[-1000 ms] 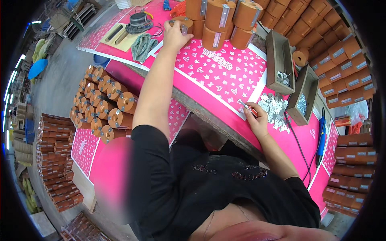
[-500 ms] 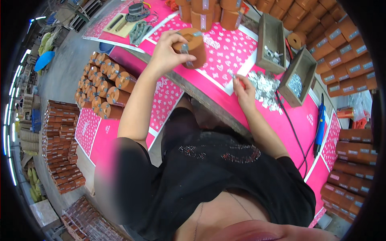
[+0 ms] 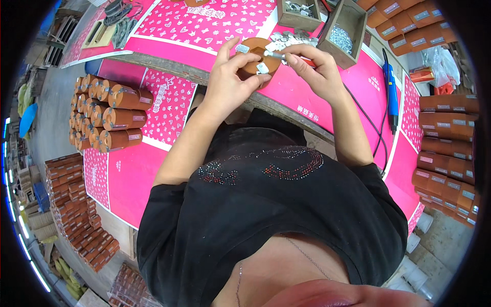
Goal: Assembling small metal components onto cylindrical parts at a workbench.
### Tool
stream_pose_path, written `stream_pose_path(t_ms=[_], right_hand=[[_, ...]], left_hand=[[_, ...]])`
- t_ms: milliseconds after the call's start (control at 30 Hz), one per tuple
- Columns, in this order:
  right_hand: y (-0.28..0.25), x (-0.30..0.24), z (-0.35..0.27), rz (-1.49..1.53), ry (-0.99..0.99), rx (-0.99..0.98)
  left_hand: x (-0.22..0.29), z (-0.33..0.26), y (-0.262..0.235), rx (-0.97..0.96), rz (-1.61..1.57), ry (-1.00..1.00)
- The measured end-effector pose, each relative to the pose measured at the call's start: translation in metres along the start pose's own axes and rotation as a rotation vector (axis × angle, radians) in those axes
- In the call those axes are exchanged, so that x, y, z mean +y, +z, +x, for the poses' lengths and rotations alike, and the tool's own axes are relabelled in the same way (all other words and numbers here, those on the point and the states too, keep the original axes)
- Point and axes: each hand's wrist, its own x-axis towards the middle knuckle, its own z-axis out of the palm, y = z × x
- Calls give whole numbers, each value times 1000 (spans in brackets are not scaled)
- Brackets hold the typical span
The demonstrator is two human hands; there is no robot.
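My left hand (image 3: 228,79) is curled around an orange-brown cylinder (image 3: 257,45) with a hole in its round top, fingers on one side and thumb on the other. Two small silver plates lie on it: one plate (image 3: 242,48) by my index finger, another plate (image 3: 262,68) by my thumb. My right hand (image 3: 318,71) pinches a slim tool (image 3: 276,55) with a grey shaft and a red part, its tip over the cylinder's top. Just beyond my right hand, a pile of silver metal plates (image 3: 287,39) lies on the pink-covered table.
Two wooden boxes hold small metal parts: one box (image 3: 294,20) at the back, another box (image 3: 356,43) beside it. A blue power screwdriver (image 3: 392,94) with a black cord lies right. Stacked cylinders (image 3: 123,117) stand left, and more cylinders (image 3: 445,148) right. Table edge (image 3: 184,71) runs below my hands.
The cylinder in my left hand has come nearer to my right hand. My right hand has moved from beside the plate pile to over the cylinder with the tool. The view has shifted.
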Motion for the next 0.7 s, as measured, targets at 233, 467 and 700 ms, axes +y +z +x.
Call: stream_pose_path(t_ms=[233, 467, 700], right_hand=[[-3, -19, 13, -426, -100, -131], [-5, -27, 27, -700, -128, -221], [-1, -32, 38, -819, -161, -302]], left_hand=[[-7, -4, 6, 36, -27, 54], [-7, -3, 6, 41, -40, 47], [-4, -3, 4, 21, -64, 12]])
